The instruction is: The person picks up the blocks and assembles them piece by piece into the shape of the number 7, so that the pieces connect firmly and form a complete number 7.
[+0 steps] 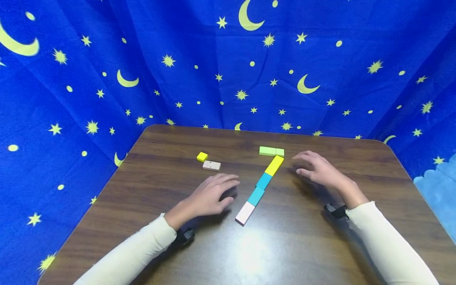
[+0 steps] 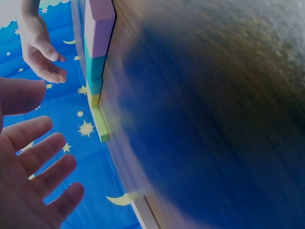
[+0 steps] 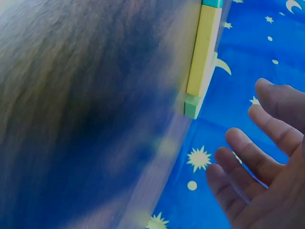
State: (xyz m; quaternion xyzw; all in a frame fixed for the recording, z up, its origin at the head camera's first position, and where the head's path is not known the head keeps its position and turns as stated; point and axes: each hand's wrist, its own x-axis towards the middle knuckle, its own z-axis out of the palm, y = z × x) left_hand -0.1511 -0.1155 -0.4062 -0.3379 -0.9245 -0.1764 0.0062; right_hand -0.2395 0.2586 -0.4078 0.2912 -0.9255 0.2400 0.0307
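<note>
A line of blocks slants across the table: a pale pink block [image 1: 245, 213] nearest me, two teal blocks [image 1: 259, 188], then a yellow block [image 1: 274, 165]. Beyond its far end lie light green blocks [image 1: 271, 151], turned to the left. My left hand [image 1: 210, 194] hovers left of the line, fingers spread and holding nothing. To the right of the yellow block is my right hand [image 1: 318, 170], with loosely bent fingers and nothing in them. Both empty palms also show in the wrist views.
A small yellow block [image 1: 202, 156] and a speckled pale block [image 1: 211, 165] lie on the left, beyond my left hand. The brown wooden table [image 1: 160, 158] is backed by a blue curtain [image 1: 199, 79] with moons and stars. Each wrist wears a dark strap.
</note>
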